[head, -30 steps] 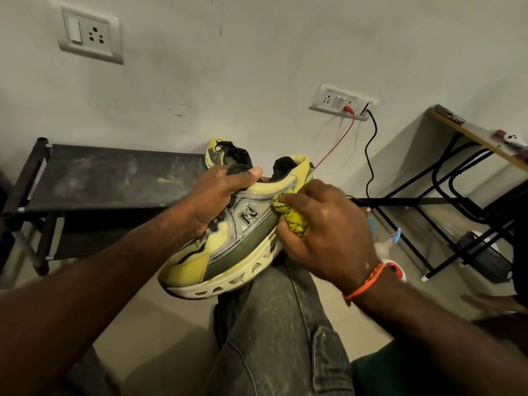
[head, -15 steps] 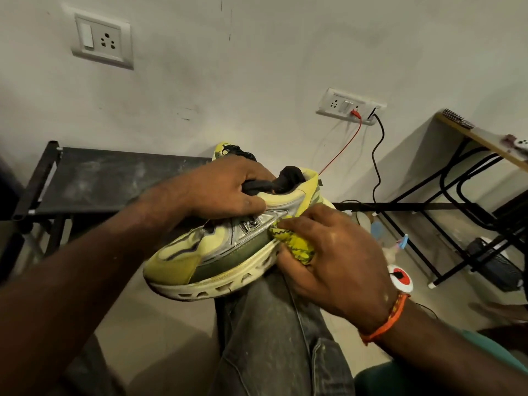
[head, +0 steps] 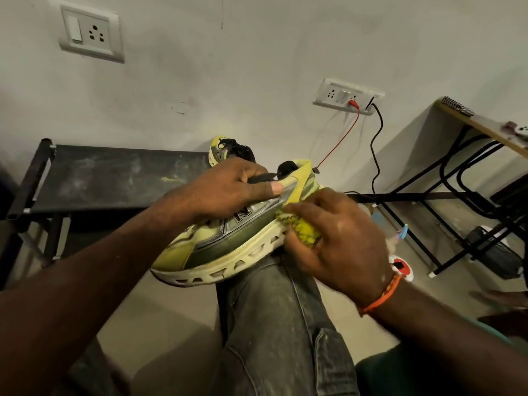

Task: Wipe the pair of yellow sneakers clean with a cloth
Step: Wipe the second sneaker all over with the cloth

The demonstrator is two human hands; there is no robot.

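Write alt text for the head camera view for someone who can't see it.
A left hand grips a yellow sneaker resting on a knee while the right hand presses a yellow cloth against its heel side. The second sneaker sits behind on a black rack.

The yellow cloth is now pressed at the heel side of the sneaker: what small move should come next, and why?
Probably draw the yellow cloth forward along the white sole toward the toe. The right hand grips the cloth at the heel end only, the left hand steadies the sneaker on the knee, and the sole's front cut-outs look grimy.
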